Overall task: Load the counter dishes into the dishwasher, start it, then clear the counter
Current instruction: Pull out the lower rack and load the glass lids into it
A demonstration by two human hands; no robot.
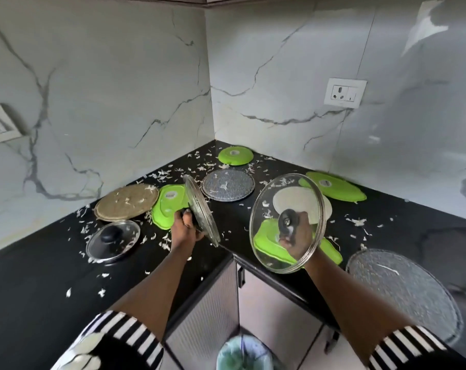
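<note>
1. Gathering step: the left grip (185, 227) holds the left lid (203, 206) by its knob, and the right grip (294, 236) holds the right lid (306, 188) likewise, both above the desk (39, 276).
2. Next, likely: carry both to the dishwasher, unseen here. A knobbed lid (113, 240) waits left of the left grip.

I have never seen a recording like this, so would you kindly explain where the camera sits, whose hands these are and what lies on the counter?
There is no machine here: a person wears one wide-angle camera on the head, looking down at their own arms. The left hand grips the knob of a glass lid seen edge-on. The right hand, visible through the glass, holds a second glass lid by its knob. On the black counter lie green plastic lids, round plates, a small glass lid and scattered white shreds.
</note>
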